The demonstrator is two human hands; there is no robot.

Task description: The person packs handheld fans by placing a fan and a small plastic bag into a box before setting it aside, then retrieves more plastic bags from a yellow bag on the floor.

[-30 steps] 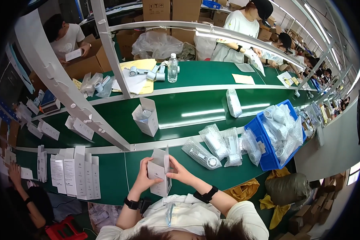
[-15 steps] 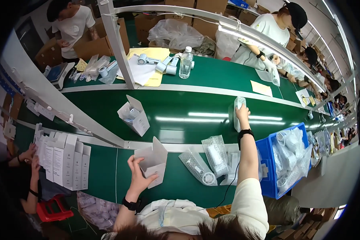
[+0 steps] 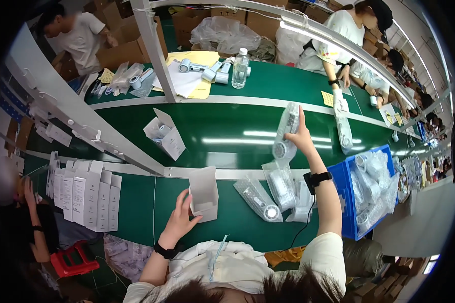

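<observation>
My right hand (image 3: 303, 137) holds a small handheld fan in bubble wrap (image 3: 287, 132) over the green belt, thumb on one side and fingers along the other. My left hand (image 3: 179, 219) grips the left side of an upright white box (image 3: 205, 194) with its flap raised. The box's inside is only partly visible. To its right lie more bubble-wrapped fans, one with a round head (image 3: 258, 198), another (image 3: 280, 186) beside it and a third (image 3: 301, 201) partly covered.
A blue crate (image 3: 343, 194) of bubble-wrapped items stands at the right. Several white boxes (image 3: 88, 194) stand in a row at left. A filled open box (image 3: 165, 135) sits on the belt; another wrapped item (image 3: 344, 134) lies by a co-worker's hand. A metal post (image 3: 93, 129) rises at left.
My right hand has lifted the wrapped fan off the belt and brought it nearer and left. The box in my left hand has turned. A co-worker has put a wrapped item on the belt.
</observation>
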